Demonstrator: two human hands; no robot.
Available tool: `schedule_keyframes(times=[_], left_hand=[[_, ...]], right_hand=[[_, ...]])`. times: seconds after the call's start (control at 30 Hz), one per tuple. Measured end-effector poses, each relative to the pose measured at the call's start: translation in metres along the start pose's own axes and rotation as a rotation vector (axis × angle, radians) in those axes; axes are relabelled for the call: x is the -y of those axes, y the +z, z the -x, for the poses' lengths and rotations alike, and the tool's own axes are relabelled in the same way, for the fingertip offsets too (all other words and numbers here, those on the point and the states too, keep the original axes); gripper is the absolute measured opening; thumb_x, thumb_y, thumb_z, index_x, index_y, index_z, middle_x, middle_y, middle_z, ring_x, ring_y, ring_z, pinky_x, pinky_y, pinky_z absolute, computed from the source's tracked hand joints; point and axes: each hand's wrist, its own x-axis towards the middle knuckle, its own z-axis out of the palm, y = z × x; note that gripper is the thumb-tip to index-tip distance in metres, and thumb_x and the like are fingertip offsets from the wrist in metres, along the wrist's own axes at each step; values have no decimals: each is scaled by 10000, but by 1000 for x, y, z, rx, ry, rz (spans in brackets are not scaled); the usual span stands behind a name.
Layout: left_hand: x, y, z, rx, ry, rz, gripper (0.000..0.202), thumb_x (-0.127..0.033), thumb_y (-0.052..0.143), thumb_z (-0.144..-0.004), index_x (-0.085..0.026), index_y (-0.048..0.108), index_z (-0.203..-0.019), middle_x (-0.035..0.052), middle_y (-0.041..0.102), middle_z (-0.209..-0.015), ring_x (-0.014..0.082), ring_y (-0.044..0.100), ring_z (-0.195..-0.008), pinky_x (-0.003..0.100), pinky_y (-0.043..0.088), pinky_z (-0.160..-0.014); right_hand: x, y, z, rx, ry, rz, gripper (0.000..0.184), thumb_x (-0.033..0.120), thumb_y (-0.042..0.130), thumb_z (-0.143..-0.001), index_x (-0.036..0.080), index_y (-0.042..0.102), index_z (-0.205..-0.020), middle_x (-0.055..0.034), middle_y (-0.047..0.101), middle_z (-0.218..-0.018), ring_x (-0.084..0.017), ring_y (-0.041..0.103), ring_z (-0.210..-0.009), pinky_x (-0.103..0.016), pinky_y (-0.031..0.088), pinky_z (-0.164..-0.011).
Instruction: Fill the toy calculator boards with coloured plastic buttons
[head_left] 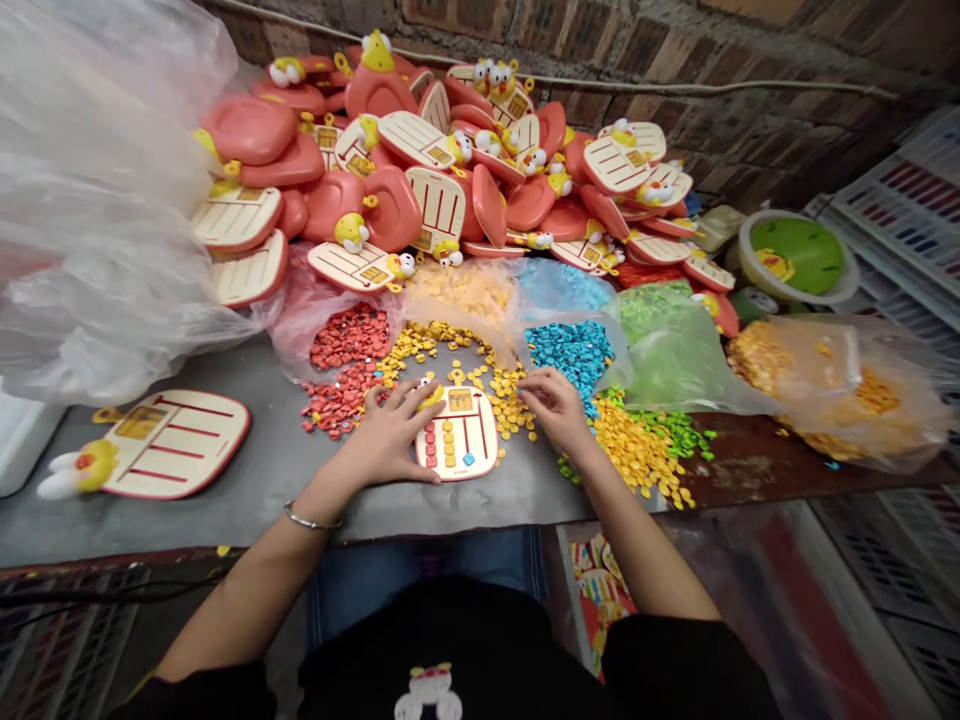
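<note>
A cream toy board (472, 440) with slots and a yellow chick head lies flat at the table's front edge. Red pieces fill its left slot, yellow pieces (449, 445) the slot beside it, and one blue piece (469, 460) sits low in another. My left hand (382, 440) grips the board's left side, thumb along the bottom edge and fingers over the top and chick head. To the right of the board, my right hand (556, 408) hovers by loose yellow pieces (512, 400), thumb and fingertips pinched together. Whatever is between those fingertips is too small to make out.
Bags spill red pieces (349, 340), blue pieces (570, 350) and green pieces (694, 430) behind the hands. More yellow pieces (637, 450) lie right. A second board (180, 445) rests at left. Stacked boards (442, 200) line the brick wall; a tub (795, 255) stands back right.
</note>
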Motion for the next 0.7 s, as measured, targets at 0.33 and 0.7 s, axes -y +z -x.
schedule_keyframes(times=[0.33,0.7], left_hand=[[0,0,0,1,-1,-5,1022,-785,650,-628,-275,385,-1474,123,250,-1592,411,224,-1407,604,131,-1067],[0,1,0,-18,1,6,1025,-774,676,-604,-278,410,-1461,109,267,-1588,424,237,-1401,619,133,-1074]], right_hand=[[-2,52,-21,192,-263,218,169,226,531,-926,210,679,-846,-93,689,-907,-239,600,-913,-426,491,-847],[11,46,2,241,-138,101,158,209,600,-889,224,676,-1027,-56,695,-900,-214,609,-868,-364,481,-791]])
